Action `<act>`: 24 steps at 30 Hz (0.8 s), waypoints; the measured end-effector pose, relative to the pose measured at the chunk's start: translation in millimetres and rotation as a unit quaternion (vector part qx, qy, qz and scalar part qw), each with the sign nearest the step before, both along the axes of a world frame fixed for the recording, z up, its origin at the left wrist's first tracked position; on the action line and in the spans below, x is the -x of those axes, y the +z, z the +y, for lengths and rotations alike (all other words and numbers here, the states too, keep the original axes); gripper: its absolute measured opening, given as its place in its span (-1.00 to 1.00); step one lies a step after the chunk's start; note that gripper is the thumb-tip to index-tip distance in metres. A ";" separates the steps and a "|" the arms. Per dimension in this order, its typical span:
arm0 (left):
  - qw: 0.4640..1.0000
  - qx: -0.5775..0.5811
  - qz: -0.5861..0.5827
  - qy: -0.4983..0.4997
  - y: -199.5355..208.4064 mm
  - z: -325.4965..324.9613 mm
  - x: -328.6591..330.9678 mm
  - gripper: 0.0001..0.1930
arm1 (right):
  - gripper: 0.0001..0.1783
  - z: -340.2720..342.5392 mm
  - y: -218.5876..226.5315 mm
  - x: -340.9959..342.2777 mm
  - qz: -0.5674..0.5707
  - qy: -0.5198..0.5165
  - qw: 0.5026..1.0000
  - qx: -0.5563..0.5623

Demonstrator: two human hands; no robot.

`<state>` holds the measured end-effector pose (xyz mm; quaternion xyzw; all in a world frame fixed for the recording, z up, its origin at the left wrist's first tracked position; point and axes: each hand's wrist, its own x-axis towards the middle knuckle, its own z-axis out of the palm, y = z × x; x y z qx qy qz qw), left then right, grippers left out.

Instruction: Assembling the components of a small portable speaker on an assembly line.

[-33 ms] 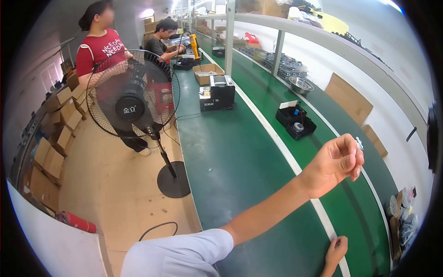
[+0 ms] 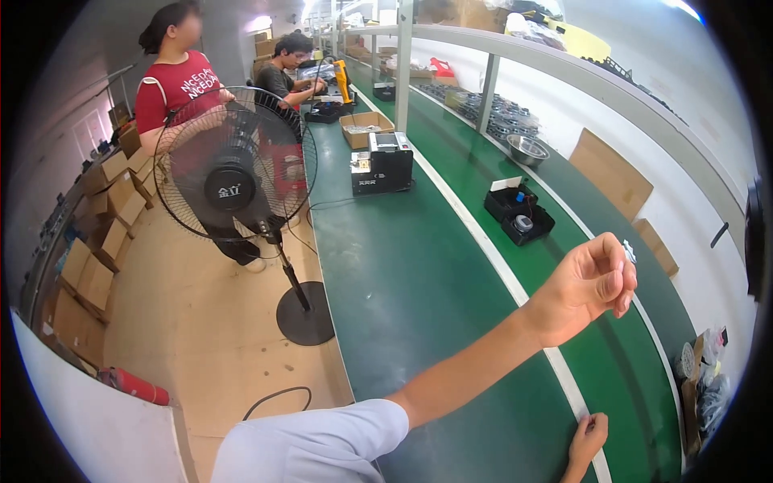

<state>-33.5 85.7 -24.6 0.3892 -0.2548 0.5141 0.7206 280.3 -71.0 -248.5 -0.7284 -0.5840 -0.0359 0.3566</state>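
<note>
My left hand (image 2: 588, 290) is raised over the green belt, at the end of an outstretched arm with a pale blue sleeve. Its fingers are curled into a pinch. A small whitish, shiny piece (image 2: 629, 252) shows just beyond the fingers; what it is cannot be made out. My right hand (image 2: 588, 441) rests low by the white rail (image 2: 561, 378), its fingers folded in. A dark bit shows among them, too small to name. Beyond my left hand an open black case (image 2: 519, 216) sits on the belt, with a round grey part and a blue piece inside.
A black machine (image 2: 382, 166) and a cardboard box (image 2: 362, 129) stand on the green bench. At the left is a floor fan (image 2: 229, 189). A metal bowl (image 2: 527, 150) lies past the belt, near a shelf post (image 2: 488, 95). Two people are farther along the bench.
The surroundings have shifted very slightly in the picture. Both hands keep their pose and place.
</note>
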 end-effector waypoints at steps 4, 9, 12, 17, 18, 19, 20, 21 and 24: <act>1.000 -0.012 0.004 0.006 4.7 -8.6 2.0 -0.73 | -0.83 3.0 -6.3 -5.3 -0.017 0.015 0.999 -0.035; 0.999 -0.038 0.018 -0.008 1.0 -14.8 0.1 -0.72 | -0.67 -7.9 16.6 8.0 -0.047 -0.013 0.997 0.064; 0.998 -0.028 0.055 0.006 5.9 -22.0 0.2 -0.70 | -0.66 -9.1 19.5 5.3 -0.046 -0.002 0.996 0.071; 0.997 -0.043 0.057 0.005 7.4 -27.1 -3.4 -0.75 | -0.67 -7.0 11.7 1.0 -0.045 -0.013 0.997 0.068; 0.997 -0.041 0.059 0.005 7.3 -27.3 -4.3 -0.75 | -0.68 -5.7 10.1 -0.6 -0.053 0.001 0.997 0.050; 0.998 -0.038 0.059 0.000 7.2 -27.6 -5.1 -0.76 | -0.68 -5.9 9.1 -0.9 -0.051 0.001 0.997 0.052; 0.998 -0.034 0.059 -0.005 7.0 -27.8 -5.8 -0.76 | -0.68 -6.0 9.5 -1.0 -0.049 -0.004 0.997 0.060; 0.998 -0.032 0.060 -0.006 6.7 -27.7 -6.3 -0.76 | -0.68 -6.1 10.7 -0.5 -0.049 -0.010 0.996 0.068; 0.997 -0.031 0.074 -0.004 8.6 -28.3 -6.4 -0.77 | -0.67 -4.8 13.1 -0.2 -0.068 0.008 0.996 0.052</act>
